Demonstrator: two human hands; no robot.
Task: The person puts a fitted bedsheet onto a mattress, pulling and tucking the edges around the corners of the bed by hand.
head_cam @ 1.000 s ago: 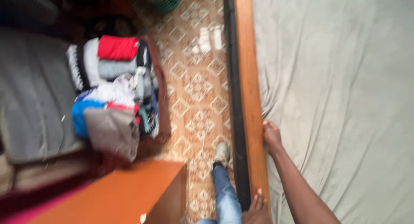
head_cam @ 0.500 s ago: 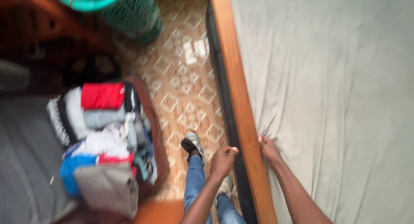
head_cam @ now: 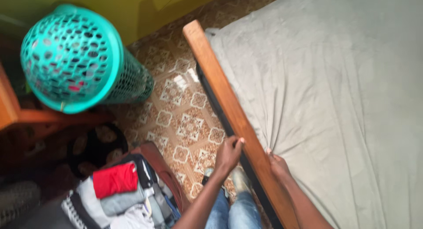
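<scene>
A grey sheet (head_cam: 335, 92) covers a mattress inside a wooden bed frame (head_cam: 222, 88). My right hand (head_cam: 276, 162) presses into the sheet right at the inner edge of the frame's side rail, fingers tucked down in the folds. My left hand (head_cam: 229, 153) rests against the outer side of the same rail, fingers curled, with nothing visible in it. My legs in blue jeans (head_cam: 235, 213) and grey shoes stand on the patterned floor beside the bed.
A teal perforated laundry basket (head_cam: 72, 57) stands at the upper left near a yellow-green wall. A pile of folded clothes (head_cam: 116, 193) with a red item on top lies at lower left. Patterned tile floor (head_cam: 185, 119) runs between them and the bed.
The view has swung toward the bed's corner and the basket. My left hand has moved up against the outer rail; my right hand stays pushed into the sheet at the rail.
</scene>
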